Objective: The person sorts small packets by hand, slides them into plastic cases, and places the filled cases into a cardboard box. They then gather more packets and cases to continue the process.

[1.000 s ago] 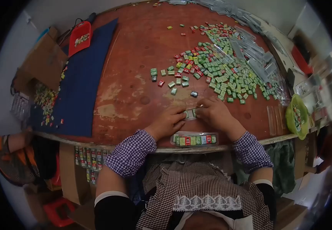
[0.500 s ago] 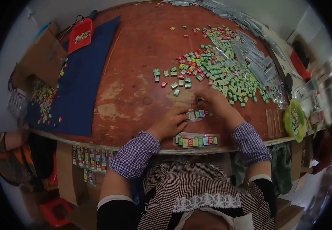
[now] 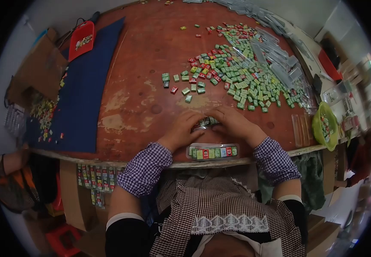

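Note:
My left hand [image 3: 182, 129] and my right hand [image 3: 236, 124] meet on the table, fingers curled round the two ends of a clear plastic tray [image 3: 205, 123] with a row of tiny printed boxes in it. Both hands cover much of this tray. Nearer to me, by the table's front edge, lies another clear tray [image 3: 213, 152] filled with a row of green, red, yellow and blue boxes. Beyond my hands several loose boxes [image 3: 188, 99] lie scattered, in front of a large heap of mostly green boxes [image 3: 254, 83].
Clear plastic trays [image 3: 279, 70] are piled by the heap. At right a green bowl [image 3: 325, 126] holds small pieces. A blue cloth [image 3: 82, 103] lies at left with a red scoop-like tray [image 3: 81, 40], a cardboard box [image 3: 37, 68] and loose pieces. Another person's arm [image 3: 16, 159] shows at far left.
My right hand has come back from the loose boxes and closed over the right end of the tray, hiding boxes visible before. The view has shifted slightly.

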`<state>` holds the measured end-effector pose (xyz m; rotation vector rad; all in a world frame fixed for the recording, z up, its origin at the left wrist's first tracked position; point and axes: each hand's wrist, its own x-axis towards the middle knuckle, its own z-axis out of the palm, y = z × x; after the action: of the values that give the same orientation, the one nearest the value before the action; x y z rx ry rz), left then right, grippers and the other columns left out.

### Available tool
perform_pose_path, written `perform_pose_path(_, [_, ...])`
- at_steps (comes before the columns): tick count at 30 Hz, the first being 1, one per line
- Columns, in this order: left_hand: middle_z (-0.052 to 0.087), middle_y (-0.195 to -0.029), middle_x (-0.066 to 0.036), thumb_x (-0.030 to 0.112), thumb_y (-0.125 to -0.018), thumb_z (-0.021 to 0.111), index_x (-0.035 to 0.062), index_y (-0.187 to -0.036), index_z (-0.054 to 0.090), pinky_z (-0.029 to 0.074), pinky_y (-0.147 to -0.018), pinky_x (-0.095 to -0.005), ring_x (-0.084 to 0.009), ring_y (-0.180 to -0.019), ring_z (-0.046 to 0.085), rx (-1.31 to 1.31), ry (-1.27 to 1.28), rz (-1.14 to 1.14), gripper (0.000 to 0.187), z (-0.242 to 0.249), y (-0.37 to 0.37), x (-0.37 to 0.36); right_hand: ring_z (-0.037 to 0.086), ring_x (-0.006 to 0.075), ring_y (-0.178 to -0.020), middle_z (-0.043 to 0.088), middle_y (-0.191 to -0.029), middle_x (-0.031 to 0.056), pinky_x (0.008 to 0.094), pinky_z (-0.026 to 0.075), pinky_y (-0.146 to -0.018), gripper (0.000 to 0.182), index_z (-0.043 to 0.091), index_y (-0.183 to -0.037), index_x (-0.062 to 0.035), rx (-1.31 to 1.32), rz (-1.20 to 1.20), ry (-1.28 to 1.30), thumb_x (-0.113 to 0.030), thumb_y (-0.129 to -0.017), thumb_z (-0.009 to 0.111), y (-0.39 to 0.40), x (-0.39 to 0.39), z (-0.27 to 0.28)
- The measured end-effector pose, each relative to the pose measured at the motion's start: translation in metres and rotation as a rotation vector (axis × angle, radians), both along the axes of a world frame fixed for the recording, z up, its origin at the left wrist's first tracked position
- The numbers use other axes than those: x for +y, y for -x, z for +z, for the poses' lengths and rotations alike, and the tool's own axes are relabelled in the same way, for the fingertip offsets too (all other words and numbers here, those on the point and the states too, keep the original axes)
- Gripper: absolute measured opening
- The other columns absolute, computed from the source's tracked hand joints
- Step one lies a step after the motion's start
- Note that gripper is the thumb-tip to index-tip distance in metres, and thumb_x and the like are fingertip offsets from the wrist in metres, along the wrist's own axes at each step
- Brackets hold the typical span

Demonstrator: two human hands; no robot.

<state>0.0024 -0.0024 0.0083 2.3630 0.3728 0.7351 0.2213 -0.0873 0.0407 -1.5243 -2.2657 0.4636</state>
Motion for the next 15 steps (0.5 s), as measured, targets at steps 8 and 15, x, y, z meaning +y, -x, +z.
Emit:
perform_pose_path(8, [0.059,-0.116,-0.013,0.011,-0.067,0.079,0.0036,-0.117,0.060,0.046,-0.092,-0.0398,-0.0317,-0.108,0.055,0.062,-0.027,-0.147,0.053,0.040,0.020,-0.046,0.056,0.0346,-0.104,0.057,-0.113,0.0135,0.0426,0.046,-0.091,0.061,0.052,-0.129,-0.0097,0.012,-0.013,-0.096,-0.015,-0.072,0.074,0.025,-0.072,0.045])
perform_pose_path(15, [0.045,-0.137,-0.018,0.013,-0.079,0.072,0.0105,-0.126,0.058,0.043,-0.098,-0.0407,-0.0352,-0.121,0.048,0.198,-0.052,-0.075,0.049,0.015,0.047,-0.069,0.051,0.0338,-0.114,0.052,-0.124,0.0153,0.0443,0.042,-0.097,0.068,0.047,-0.135,-0.0096,0.000,-0.012,0.068,-0.014,-0.072,0.074,0.019,-0.095,0.012])
